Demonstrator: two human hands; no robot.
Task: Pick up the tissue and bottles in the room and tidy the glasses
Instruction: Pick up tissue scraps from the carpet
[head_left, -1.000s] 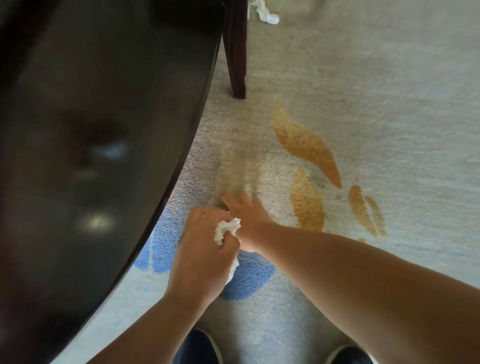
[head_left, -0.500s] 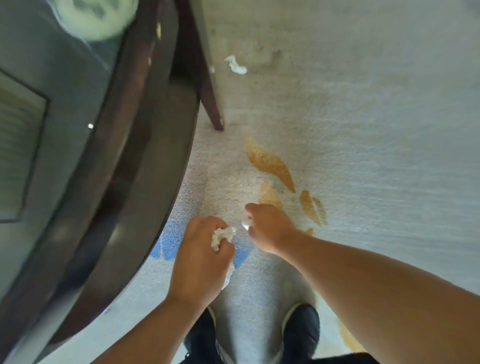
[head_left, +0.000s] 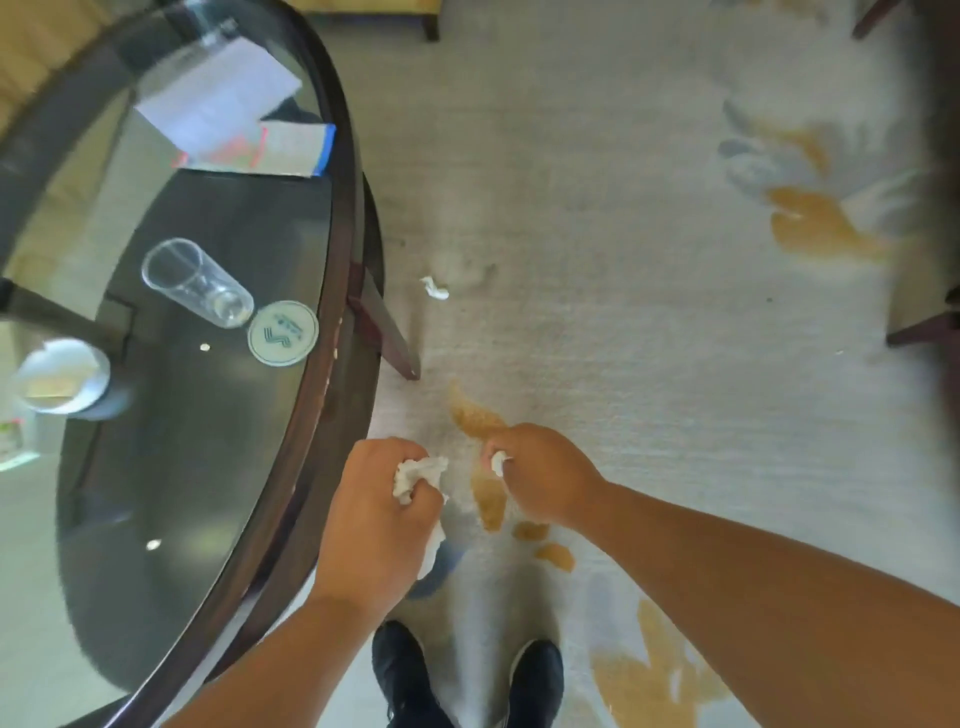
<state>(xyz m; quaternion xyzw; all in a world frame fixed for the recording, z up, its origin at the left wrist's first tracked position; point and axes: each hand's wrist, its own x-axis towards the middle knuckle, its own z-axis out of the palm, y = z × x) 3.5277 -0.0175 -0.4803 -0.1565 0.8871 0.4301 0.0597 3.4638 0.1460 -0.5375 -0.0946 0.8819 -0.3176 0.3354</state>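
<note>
My left hand (head_left: 382, 519) grips a crumpled white tissue wad (head_left: 415, 475) above the carpet, just right of the table's edge. My right hand (head_left: 540, 475) is curled round a small white tissue scrap (head_left: 498, 462), only a bit of which shows. Another crumpled tissue (head_left: 435, 288) lies on the carpet further ahead, beside the table leg (head_left: 387, 332). On the glass table top a clear drinking glass (head_left: 195, 283) lies on its side next to a round coaster (head_left: 283, 332). A second clear glass (head_left: 215, 39) is at the table's far edge.
The oval glass table (head_left: 340, 218) with a dark wooden rim fills the left. On it are papers (head_left: 218, 98), a leaflet (head_left: 291, 148) and a white cup (head_left: 62, 382). My black shoes (head_left: 467, 680) stand on the patterned carpet. Dark furniture legs (head_left: 919, 327) are at the right.
The view has risen from floor level, so the table top and its glasses came into sight. My right hand lifted off the carpet holding a tissue scrap. My left hand kept its tissue.
</note>
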